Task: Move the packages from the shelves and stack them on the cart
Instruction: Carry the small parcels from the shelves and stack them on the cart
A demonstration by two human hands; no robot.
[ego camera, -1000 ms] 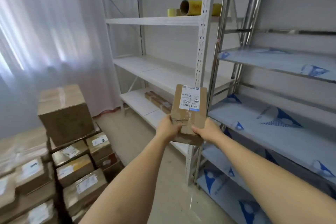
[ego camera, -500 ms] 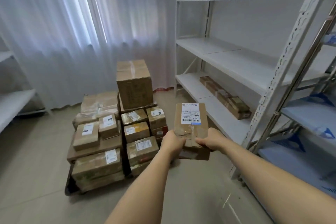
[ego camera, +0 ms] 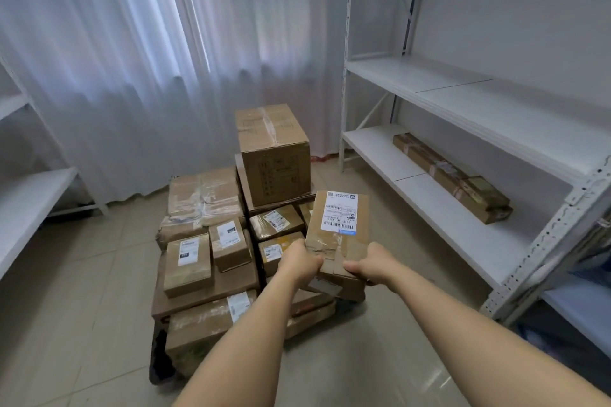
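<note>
Both hands grip one flat cardboard package [ego camera: 339, 235] at its near end, right of frame centre. The left hand [ego camera: 299, 263] curls its fingers round the near-left corner; the right hand [ego camera: 372, 264] curls round the near-right corner. The package is tilted, with its far end raised and its top face toward the camera. A white shipping label [ego camera: 340, 211] with barcodes sits on the upper part of that face, and clear tape crosses the lower part.

The held package is in the air, above the right side of the loaded cart [ego camera: 158, 360], whose dark edge shows at lower left of centre. Stacked on the cart are many taped cardboard parcels. A tall cardboard box [ego camera: 274, 155] stands at the top of the stack, at frame centre. A wide plastic-wrapped parcel [ego camera: 203, 198] lies to its left. Two small labelled boxes [ego camera: 188, 263] [ego camera: 229, 243] lie side by side on a broad flat carton in the left part of the stack.

White metal shelving [ego camera: 463, 102] fills the right of the frame. On its lower shelf lies a long narrow cardboard package [ego camera: 453, 177]. White curtains [ego camera: 148, 59] cover the far wall. The floor [ego camera: 82, 340] is tiled.
</note>
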